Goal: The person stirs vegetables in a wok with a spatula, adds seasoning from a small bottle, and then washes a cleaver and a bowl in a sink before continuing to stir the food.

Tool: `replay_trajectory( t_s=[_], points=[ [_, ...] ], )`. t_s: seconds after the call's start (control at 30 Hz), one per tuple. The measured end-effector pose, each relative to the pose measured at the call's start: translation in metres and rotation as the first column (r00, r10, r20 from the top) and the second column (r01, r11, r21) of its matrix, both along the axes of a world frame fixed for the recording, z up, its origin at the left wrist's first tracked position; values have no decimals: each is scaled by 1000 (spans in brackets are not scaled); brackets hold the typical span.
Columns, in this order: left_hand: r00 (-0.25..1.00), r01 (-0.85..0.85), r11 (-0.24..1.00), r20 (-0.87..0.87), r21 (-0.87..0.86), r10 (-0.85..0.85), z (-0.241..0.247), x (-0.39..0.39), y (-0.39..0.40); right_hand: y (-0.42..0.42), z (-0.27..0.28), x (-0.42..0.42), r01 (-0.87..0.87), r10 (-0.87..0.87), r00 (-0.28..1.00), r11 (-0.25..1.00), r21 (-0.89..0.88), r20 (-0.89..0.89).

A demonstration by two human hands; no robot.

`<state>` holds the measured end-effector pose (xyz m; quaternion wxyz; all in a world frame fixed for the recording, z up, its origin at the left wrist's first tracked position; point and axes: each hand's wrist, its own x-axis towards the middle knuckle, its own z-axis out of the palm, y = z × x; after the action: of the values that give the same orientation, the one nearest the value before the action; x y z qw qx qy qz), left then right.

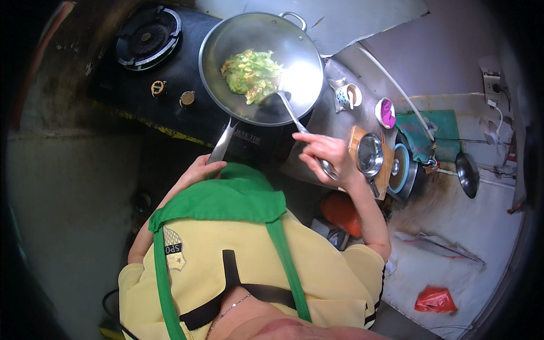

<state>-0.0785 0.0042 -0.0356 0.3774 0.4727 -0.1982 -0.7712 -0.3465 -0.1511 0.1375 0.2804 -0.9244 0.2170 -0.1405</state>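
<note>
A large metal wok (261, 25) sits on the right side of the black stove, with a heap of light green vegetable pieces and yellowish bits that look like egg (250, 74) inside. My left hand (203, 170) grips the wok's long metal handle (222, 144), close to my green apron. In my right hand (326, 157) is a metal spatula or ladle (293, 112), its shaft slanting down to the food at the near side of the wok. Its head is partly hidden in glare and shadow.
An unused burner (146, 38) lies left of the wok, with two stove knobs (187, 98) in front. On the right counter are a patterned cup with a white spoon (349, 95), a bowl holding something purple (386, 113), and a metal bowl (370, 154) on a wooden board (357, 134).
</note>
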Motion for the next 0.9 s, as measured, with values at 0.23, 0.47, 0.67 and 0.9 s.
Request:
replay_trajectory(
  t_s=[0.23,0.47,0.67,0.9],
  points=[
    [998,46,999,38,1,-46,1,5,0,-7,-23,19,37,-35,995,999,-17,93],
    [999,10,1000,36,21,-11,9,5,-1,-4,-33,53,103,-88,975,993,-63,204],
    [996,91,996,17,7,-91,3,10,-6,-27,-67,62,83,-42,985,965,-249,166],
    [996,86,996,8,-1,-86,-1,15,-7,-4,-59,53,371,-310,892,918,-141,329]
  ],
)
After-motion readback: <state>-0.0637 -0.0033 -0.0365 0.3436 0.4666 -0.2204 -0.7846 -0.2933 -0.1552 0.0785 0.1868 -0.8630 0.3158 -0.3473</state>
